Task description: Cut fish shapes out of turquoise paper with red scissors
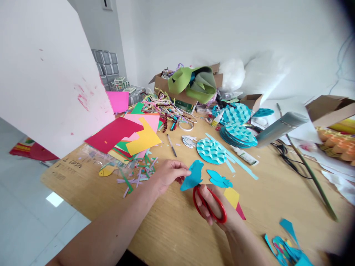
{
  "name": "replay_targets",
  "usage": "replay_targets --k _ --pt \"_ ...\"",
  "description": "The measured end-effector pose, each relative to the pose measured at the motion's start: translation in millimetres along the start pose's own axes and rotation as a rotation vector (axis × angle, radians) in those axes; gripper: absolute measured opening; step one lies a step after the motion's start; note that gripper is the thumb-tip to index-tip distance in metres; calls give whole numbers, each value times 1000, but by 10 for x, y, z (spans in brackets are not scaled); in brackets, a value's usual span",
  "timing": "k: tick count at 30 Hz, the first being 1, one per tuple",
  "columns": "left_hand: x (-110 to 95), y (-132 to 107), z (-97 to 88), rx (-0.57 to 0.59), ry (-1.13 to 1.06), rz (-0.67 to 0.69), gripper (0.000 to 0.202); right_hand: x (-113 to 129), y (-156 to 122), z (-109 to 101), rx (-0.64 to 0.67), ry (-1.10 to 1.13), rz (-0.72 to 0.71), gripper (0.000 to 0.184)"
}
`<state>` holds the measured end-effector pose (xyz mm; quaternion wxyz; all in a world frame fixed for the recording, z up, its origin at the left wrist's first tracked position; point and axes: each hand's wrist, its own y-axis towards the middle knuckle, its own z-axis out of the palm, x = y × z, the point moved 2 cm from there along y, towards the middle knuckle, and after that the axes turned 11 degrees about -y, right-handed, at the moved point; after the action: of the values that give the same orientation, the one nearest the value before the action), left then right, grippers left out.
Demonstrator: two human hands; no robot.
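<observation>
Between thumb and fingers, my left hand (pixel 172 173) pinches a piece of blue paper (pixel 194 174) by its left side. My right hand (pixel 208 205) has its fingers through the loops of red-handled scissors (pixel 222 214). The scissor blades are mostly hidden at the paper's lower right edge, so how far apart they are does not show. Just right of the held paper lie blue paper cutouts (pixel 219 179). Past them sits a round blue disc with a scalloped paper pattern (pixel 211 151). A yellow paper scrap (pixel 231 196) and a red scrap (pixel 240 211) lie near my right wrist.
Coloured paper sheets (pixel 111 135) and thin paper strips (pixel 138 177) cover the table's left. Behind stand a filled cardboard box (pixel 161 84), a stack of blue discs (pixel 240 135) and a grey cylinder (pixel 280 129). Blue offcuts (pixel 290 227) lie at the front right.
</observation>
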<state>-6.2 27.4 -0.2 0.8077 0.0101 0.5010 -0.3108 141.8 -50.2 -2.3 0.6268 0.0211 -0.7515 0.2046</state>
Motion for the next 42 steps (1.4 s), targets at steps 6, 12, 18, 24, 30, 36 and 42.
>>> replay_targets --k 6,12,18,24,30,36,42 --pt "-11 4 -8 -40 8 32 29 -21 -2 -5 2 6 29 60" --pt "-4 6 -7 -37 -22 4 29 -11 -4 3 -10 -3 19 60" --pt "-11 -7 14 -64 4 24 30 -29 1 9 29 -4 24 60" --pt "-19 -14 24 -76 67 74 22 -34 -2 -6 32 8 24 59" --pt "-6 -17 38 -81 64 55 22 -42 6 6 15 40 46 59" --pt "0 -22 45 -85 24 35 26 -30 -2 28 2 47 49 60" --pt "-2 -35 62 -109 42 36 20 -28 3 20 28 16 37 63"
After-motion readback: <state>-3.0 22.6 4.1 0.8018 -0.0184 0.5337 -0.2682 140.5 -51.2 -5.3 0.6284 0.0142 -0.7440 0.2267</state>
